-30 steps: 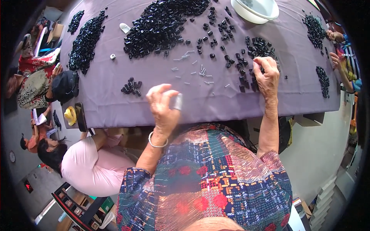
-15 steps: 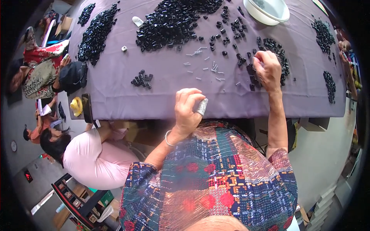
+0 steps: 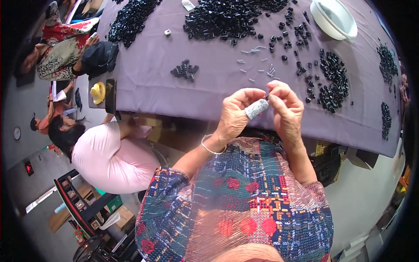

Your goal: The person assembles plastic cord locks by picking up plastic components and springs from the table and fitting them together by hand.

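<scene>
The right hand (image 3: 286,109) pinches a small dark piece (image 3: 267,96) at its thumb and fingertips. The left hand (image 3: 238,113) meets it there, forefinger and thumb curled in at the same spot; I cannot tell whether they grip the piece too. A grey-white wrap (image 3: 256,108) covers the left thumb, and a pale bangle (image 3: 212,147) circles that wrist. The piece is above the near edge of the purple cloth (image 3: 209,91) on the table.

Taking the meeting fingertips as the centre of the dial, thin silvery pins (image 3: 270,72) lie scattered near twelve o'clock. A curved heap of black pieces (image 3: 334,83) sits between two and three, with loose ones beside it. Toward half past one stands a white bowl (image 3: 334,32). The big black pile (image 3: 227,19) spreads at eleven; a little black cluster (image 3: 185,71) lies between nine and ten, and another long pile (image 3: 133,22) is farther out at ten. At nine, by the table's corner, a dark flat object (image 3: 111,96) rests beside a yellow thing (image 3: 98,93). A person in pink (image 3: 115,153) sits at eight.
</scene>
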Available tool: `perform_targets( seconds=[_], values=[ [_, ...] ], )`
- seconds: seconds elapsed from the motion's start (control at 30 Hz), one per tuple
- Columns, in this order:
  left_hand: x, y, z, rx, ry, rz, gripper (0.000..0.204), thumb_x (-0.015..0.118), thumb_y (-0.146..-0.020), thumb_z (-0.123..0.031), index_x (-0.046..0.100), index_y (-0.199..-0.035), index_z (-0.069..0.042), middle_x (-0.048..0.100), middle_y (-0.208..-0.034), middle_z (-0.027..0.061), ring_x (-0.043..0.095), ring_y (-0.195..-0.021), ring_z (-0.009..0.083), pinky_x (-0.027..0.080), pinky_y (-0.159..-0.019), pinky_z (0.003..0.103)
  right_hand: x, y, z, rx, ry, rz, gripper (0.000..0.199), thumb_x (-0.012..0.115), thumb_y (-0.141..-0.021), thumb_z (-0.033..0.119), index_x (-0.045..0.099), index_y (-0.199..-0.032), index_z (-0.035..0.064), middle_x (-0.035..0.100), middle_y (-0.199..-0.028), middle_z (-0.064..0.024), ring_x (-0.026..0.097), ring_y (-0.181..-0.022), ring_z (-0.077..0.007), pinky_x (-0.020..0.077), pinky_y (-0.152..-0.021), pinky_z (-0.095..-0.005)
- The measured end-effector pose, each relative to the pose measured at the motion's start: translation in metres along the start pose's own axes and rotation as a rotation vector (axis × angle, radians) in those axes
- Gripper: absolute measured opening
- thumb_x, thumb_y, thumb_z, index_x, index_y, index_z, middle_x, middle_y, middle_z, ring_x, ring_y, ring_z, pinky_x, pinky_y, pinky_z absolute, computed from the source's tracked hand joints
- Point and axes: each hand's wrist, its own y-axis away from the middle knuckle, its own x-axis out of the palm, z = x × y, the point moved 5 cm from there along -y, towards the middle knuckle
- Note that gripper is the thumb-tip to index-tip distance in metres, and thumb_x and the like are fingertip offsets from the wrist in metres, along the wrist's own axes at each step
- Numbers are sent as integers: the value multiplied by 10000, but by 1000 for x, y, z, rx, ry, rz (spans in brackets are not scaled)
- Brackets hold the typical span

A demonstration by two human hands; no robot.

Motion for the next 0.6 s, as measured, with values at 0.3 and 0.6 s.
perform_targets(
  seconds=[0.3, 0.6],
  values=[
    [-11, 6, 5, -80, -82, 23, 151, 677, -850, -68, 675, -984, -1, 673, -873, 23, 585, -757, 60, 488, -680, 205, 4, 15, -10, 139, 31, 4, 56, 643, -829, -14, 620, -880, -9, 582, -1007, -59, 539, -920, -120, 419, -838, -246],
    [-26, 3, 21, -135, 74, 30, 174, 629, -896, -112, 626, -1036, -10, 662, -894, 54, 614, -704, 92, 520, -633, 236, -48, -16, 64, -399, 1391, 41, 195, 670, -704, -31, 624, -881, 39, 583, -896, -79, 536, -854, -252, 453, -756, -344]
  ],
)
